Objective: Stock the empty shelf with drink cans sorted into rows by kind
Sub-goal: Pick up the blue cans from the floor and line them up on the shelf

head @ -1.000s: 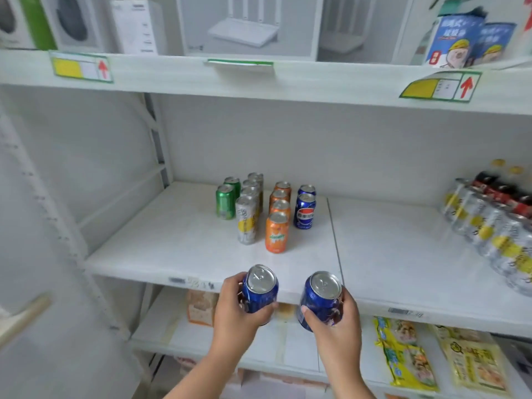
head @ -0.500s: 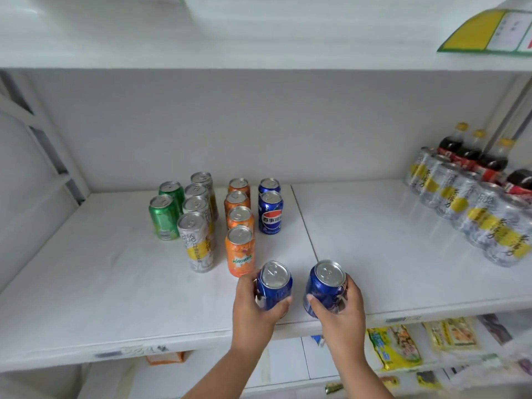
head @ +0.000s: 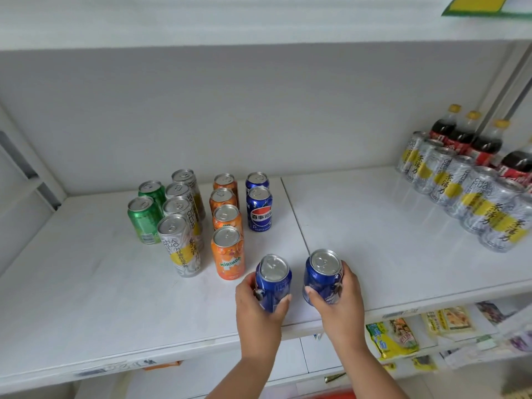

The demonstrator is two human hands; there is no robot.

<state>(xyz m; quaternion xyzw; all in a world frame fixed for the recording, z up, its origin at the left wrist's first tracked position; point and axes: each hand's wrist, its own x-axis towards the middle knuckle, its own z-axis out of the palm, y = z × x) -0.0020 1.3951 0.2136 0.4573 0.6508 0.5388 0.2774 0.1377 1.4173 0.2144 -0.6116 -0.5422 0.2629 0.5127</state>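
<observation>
On the white shelf (head: 86, 298) stand four rows of cans running front to back: two green cans (head: 144, 220), several silver-and-yellow cans (head: 180, 246), several orange cans (head: 229, 254) and two blue cans (head: 259, 208). My left hand (head: 257, 309) grips a blue can (head: 273, 280) just in front of the blue row, beside the front orange can. My right hand (head: 342, 300) grips a second blue can (head: 322, 275) to its right. Whether either held can touches the shelf I cannot tell.
A cluster of silver-and-yellow cans (head: 472, 194) and dark cola bottles (head: 486, 142) fills the shelf's right end. The upper shelf edge (head: 259, 21) overhangs close above. Yellow snack packets (head: 391, 338) lie on the lower shelf.
Both hands have carried the blue cans up from below the shelf edge and forward over the shelf, toward the blue row. The camera has moved closer.
</observation>
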